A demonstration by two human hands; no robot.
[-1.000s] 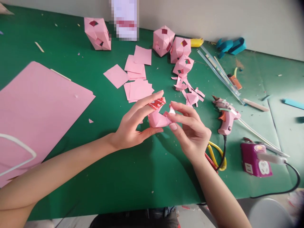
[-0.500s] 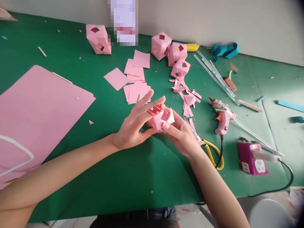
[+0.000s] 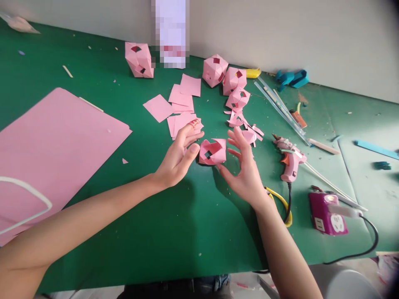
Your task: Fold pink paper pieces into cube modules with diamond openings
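A small open-topped pink folded-paper shape with pointed edges and a cut-out in its side rests on the green table. To its left is my left hand, fingers apart, the thumb tip close to the paper; a red patterned bandage wraps one finger. On the other side my right hand is spread open, its thumb near the shape's lower right corner; I cannot tell whether it touches. Neither hand holds anything. Behind my left hand lie several pink paper squares.
Finished-looking pink paper polyhedra stand toward the wall, with pink scraps below them. At right lie a pink glue gun, a purple power socket with a cord, and yellow-handled scissors partly behind my arm. A large pink sheet covers the left.
The folded-paper shape, earlier held in my right hand with my left hand against it, now sits on the table. Both hands have opened and moved apart. The view has shifted slightly.
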